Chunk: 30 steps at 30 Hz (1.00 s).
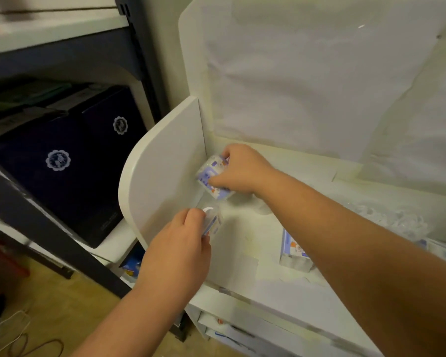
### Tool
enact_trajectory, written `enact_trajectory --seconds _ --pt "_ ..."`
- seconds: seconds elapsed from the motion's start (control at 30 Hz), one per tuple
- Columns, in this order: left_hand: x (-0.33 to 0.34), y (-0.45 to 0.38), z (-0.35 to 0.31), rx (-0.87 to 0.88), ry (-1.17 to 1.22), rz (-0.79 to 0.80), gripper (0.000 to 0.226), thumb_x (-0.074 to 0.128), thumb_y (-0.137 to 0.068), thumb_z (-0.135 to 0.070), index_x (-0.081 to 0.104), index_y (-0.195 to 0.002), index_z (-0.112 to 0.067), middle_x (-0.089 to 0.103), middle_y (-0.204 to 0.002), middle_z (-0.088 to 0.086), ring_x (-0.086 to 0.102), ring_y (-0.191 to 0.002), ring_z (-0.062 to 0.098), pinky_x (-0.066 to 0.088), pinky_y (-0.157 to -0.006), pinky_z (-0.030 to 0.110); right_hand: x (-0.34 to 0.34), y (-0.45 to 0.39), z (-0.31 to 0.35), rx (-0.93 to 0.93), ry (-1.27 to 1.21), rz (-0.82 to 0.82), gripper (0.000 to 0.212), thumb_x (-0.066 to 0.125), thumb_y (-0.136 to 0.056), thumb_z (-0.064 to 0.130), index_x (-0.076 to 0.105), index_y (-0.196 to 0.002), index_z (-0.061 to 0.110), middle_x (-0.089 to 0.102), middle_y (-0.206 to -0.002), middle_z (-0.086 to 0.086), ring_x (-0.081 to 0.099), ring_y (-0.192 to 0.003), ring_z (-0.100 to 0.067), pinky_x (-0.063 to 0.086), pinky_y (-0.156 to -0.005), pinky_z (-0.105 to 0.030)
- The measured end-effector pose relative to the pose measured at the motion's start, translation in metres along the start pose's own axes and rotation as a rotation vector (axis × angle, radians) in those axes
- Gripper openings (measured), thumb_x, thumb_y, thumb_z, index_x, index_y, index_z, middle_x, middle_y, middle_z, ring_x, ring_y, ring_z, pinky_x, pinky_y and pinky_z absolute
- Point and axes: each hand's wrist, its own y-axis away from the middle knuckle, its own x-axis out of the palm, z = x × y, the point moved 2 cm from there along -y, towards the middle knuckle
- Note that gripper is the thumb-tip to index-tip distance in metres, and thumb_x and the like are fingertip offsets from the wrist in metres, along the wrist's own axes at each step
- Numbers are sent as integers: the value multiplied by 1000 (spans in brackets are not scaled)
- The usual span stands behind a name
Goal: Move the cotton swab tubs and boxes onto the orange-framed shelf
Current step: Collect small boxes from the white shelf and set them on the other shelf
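Nearest, the left hand (180,243) pinches a clear tub (213,222) by its top; the right hand (238,170) grips a purple-printed tub (211,176) around its sides. Both look light, rigid and slick, so hold the walls, not the lid.

Both arms extended fwd; left hand (177,249) & right hand (238,168) w/ fingers curled, gripping.

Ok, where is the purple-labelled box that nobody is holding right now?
In the head view the loose purple-labelled box stands on the white shelf, right of centre, just beside the right forearm and well right of the left hand.
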Motion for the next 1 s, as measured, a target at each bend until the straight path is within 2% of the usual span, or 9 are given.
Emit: enact_trajectory --seconds 0.1,0.17,0.2,0.27,0.33,0.4,0.53,0.77,1.0 --pt "1 -3 -2 4 8 7 27 52 -93 -32 47 -119 -28 55 -115 -10 50 -81 9 45 -59 22 -26 23 5 49 -380 -118 41 81 -67 28 52 -94 17 57 -86 4 54 -72 -13 45 -59 -27" --pt "0 -4 -6 3 34 10 30 53 -92 -30 47 -122 -28 55 -117 -9 47 -80 9 39 -56 19 -41 41 1 86 -614 -157 45 82 -71 25 53 -102 16 62 -91 3 58 -75 -10 46 -57 -16" --pt "-1 -4 -8 2 48 5 31 53 -92 -30 47 -122 -28 54 -118 -9 45 -79 9 34 -54 19 -47 50 -3 98 -734 -157 46 82 -73 23 52 -107 16 66 -96 2 64 -82 -12 51 -65 -15" --pt "-4 -6 -15 21 75 -19 30 56 -90 -27 49 -119 -29 55 -117 -10 46 -78 12 30 -54 21 -57 69 -17 116 -948 -147 45 79 -79 16 51 -115 16 70 -107 -4 70 -99 -21 56 -89 -31" --pt "-6 -7 -24 64 122 -41 30 59 -87 -24 52 -115 -30 57 -113 -10 54 -83 17 36 -59 27 -68 93 -32 129 -1074 -129 42 71 -85 9 51 -122 10 71 -113 -10 69 -104 -26 55 -94 -40" --pt "-7 -7 -35 106 178 -56 30 60 -85 -22 53 -113 -30 58 -110 -11 58 -87 20 44 -63 32 -78 120 -49 148 -1153 -131 41 66 -89 5 49 -126 4 70 -116 -15 70 -102 -25 55 -94 -39" --pt "-11 -2 -69 193 242 -94 31 62 -83 -23 54 -112 -30 59 -105 -9 60 -88 19 47 -68 33 -100 176 -85 156 -1242 -205 36 60 -91 0 47 -124 -3 71 -113 -15 71 -101 -24 56 -91 -35" --pt "-24 34 -162 330 514 -67 32 65 -82 -23 53 -107 -41 61 -99 -21 57 -88 -3 43 -70 21 -136 293 -148 160 -1326 -382 55 63 -75 11 49 -126 -2 68 -121 -13 69 -106 -24 57 -87 -31" --pt "-32 117 -271 470 582 -12 35 67 -82 -22 53 -105 -44 59 -101 -26 55 -90 -11 36 -71 2 -165 455 -195 259 -966 -580 39 70 -76 25 62 -114 20 74 -110 -3 68 -107 -26 48 -101 -52"
